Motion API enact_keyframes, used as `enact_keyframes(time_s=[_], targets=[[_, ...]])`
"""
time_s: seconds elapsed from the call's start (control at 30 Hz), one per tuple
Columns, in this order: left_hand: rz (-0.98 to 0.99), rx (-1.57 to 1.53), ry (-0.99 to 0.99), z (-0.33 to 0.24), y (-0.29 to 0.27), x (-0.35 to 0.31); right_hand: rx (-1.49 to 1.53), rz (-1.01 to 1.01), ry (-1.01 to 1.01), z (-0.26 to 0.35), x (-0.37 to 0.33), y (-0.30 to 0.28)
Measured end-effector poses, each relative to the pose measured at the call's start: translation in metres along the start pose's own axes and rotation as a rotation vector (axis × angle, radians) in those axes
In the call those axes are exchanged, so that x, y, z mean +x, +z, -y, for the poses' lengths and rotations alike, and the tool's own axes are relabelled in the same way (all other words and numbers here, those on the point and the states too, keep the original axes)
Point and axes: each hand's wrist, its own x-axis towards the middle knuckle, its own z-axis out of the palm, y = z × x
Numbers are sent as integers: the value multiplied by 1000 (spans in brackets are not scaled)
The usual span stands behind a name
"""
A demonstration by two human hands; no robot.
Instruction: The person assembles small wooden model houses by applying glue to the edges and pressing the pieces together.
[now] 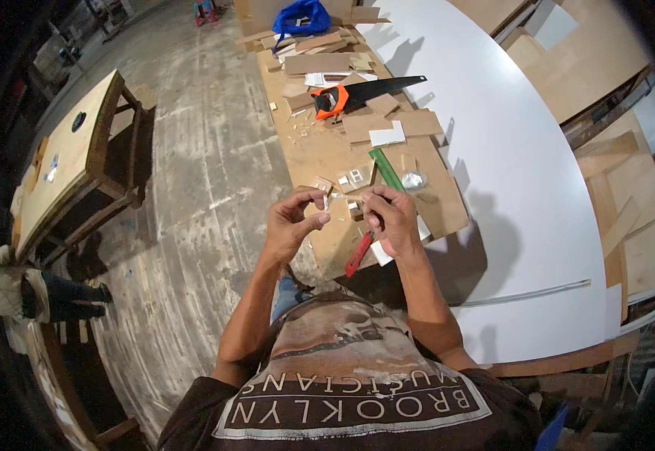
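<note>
While raised over the table (444, 207): bringing left hand (290, 222) and right hand (393, 222) close together, with fingertips turned inward.
Left grip: curving thumb and forefinger round a small white piece (326, 203), pinched at the tips.
Right grip: closed on a thin pale strip (353, 198), pointing it across toward the left hand; touching the small white piece or just short of it, cannot tell which.
Red utility knife (359, 254): lying aslant on the table, just left of the right wrist, on the body side of the hands.
Small white blocks (350, 178): resting just beyond the gap between the hands.
Green bar (387, 170): lying aslant just beyond the right hand.
Shiny silvery item (414, 180): sitting beyond the right hand and to its right, too blurred to name more closely.
Handsaw (361, 92): lying well beyond the hands, with orange handle to the left and dark blade pointing right.
Wood offcuts (316, 64): strewn around the handsaw and farther beyond the hands.
White panel (538, 225): spreading to the right of both hands.
Second table (64, 143): standing well left of the left hand, across the floor (199, 150).
</note>
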Motion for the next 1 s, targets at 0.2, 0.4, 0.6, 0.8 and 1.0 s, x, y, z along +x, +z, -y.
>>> enact_keyframes(time_s=[0.2,0.4,0.6,0.8,1.0], targets=[[20,17,-18,-1,0,1,23,32,74,-4,0,3],[-1,40,-19,1,-2,1,47,14,129,-5,-4,-9],[-21,69,-4,6,-1,2,-26,-30,83,-9,-1,-18],[-158,101,-71,4,-15,-10,-943,-615,-438,-27,66,-189],[-282,316,-43,10,-17,-23,-1835,-470,-343,-44,137,-239]])
